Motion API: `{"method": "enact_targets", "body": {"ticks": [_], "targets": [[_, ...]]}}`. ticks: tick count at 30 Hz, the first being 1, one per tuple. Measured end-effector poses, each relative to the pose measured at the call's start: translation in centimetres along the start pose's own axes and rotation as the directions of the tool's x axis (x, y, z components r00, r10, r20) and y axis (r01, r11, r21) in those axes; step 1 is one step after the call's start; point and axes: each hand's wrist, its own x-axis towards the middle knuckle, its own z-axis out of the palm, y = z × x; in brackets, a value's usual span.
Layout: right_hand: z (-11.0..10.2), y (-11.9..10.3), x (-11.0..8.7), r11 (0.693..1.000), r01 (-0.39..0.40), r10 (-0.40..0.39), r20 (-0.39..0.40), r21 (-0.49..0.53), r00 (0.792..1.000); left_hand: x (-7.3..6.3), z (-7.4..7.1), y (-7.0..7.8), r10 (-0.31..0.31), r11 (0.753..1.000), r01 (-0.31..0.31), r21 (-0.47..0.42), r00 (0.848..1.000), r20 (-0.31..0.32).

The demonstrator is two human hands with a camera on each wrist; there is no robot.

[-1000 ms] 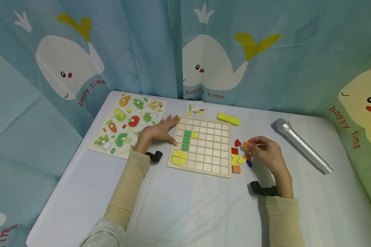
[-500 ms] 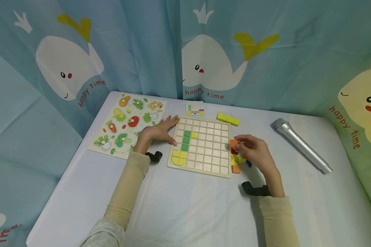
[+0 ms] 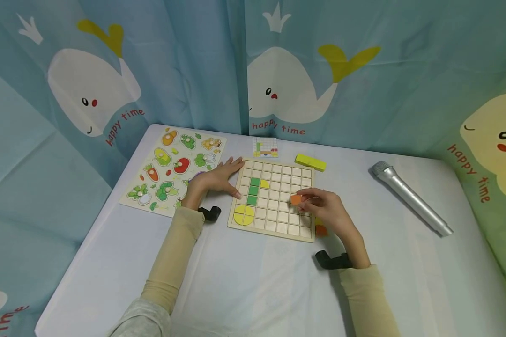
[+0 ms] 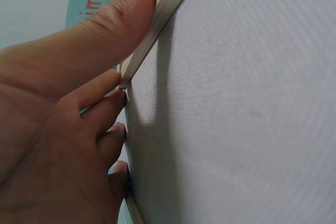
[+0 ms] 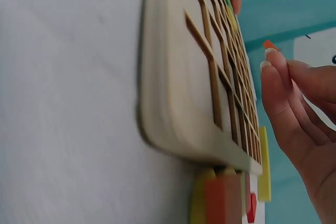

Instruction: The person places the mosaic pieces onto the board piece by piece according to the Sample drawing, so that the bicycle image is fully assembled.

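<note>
A wooden grid board (image 3: 284,232) lies mid-table with several green square tiles (image 3: 253,191) in one column. Four-part yellow circle (image 3: 244,215) fills its near left corner, and a yellow quarter-round tile (image 3: 264,184) sits beside the top green one. My left hand (image 3: 215,181) rests at the board's left edge, fingers spread, its thumb on the frame in the left wrist view. Over the right part of the grid, my right hand (image 3: 330,208) pinches an orange square tile (image 3: 295,200) between thumb and fingertips; the right wrist view shows the tile's orange corner (image 5: 269,44) past the fingertips.
Loose tiles (image 3: 321,229) lie against the board's right edge, partly hidden by the right hand. A yellow block (image 3: 310,162) and a pattern card (image 3: 266,147) lie behind the board. A vegetable puzzle (image 3: 167,171) is at left, a silver microphone (image 3: 411,198) at right.
My right hand has moved left with the orange tile, from the loose pile beside the board to above the grid. The left hand has stayed at the board's edge.
</note>
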Motion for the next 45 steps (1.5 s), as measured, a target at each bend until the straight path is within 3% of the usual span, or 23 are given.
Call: {"method": "enact_targets", "body": {"ticks": [10, 23, 28, 39, 45], "targets": [[1.8, -0.8, 0.3, 0.994, 0.058, -0.060, 0.025, 0.095, 0.998, -0.2, -0.1, 0.2, -0.004, 1.000, 0.004, -0.009, 1.000, -0.004], [4.5, -2.8, 0.5, 0.994, -0.005, -0.005, 0.083, 0.110, 0.997, -0.1, -0.1, 0.0, 0.007, 1.000, -0.007, -0.012, 1.000, 0.002], [5.4, -3.0, 0.5, 0.996, 0.001, -0.011, 0.106, 0.091, 0.994, -0.1, -0.1, 0.0, 0.006, 1.000, -0.006, -0.008, 1.000, 0.007], [7.1, -2.8, 0.6, 0.997, 0.074, -0.072, 0.070, -0.028, 0.995, -0.1, -0.1, 0.3, -0.003, 1.000, 0.003, -0.008, 1.000, 0.004], [7.5, -3.1, 0.6, 0.996, 0.070, -0.067, 0.063, -0.054, 0.996, -0.1, -0.2, 0.4, 0.003, 1.000, -0.003, -0.008, 1.000, -0.001]]}}
